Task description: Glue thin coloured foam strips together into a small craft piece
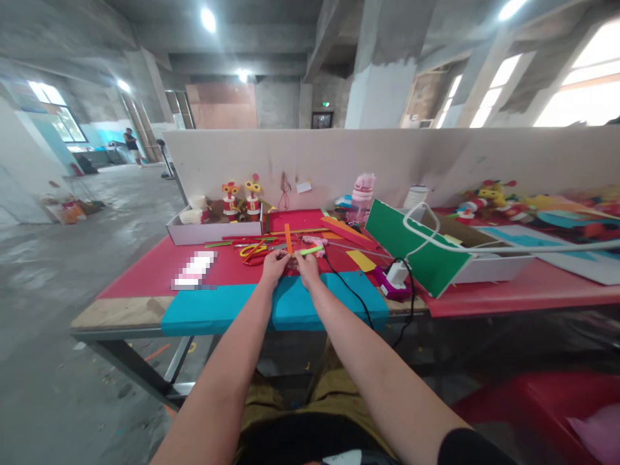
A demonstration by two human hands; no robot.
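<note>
Left hand [275, 266], centre of frame: fingertips pinched at the foot of the orange strip [288, 236], which stands up from the grip. Just right of it, right hand [306, 265] appears closed on the green strip [312, 250], free end pointing right. Both strips look papery: probably light, bendy, easily creased; best pinched flat near an end. Pink glue gun [314, 240] just beyond.
</note>
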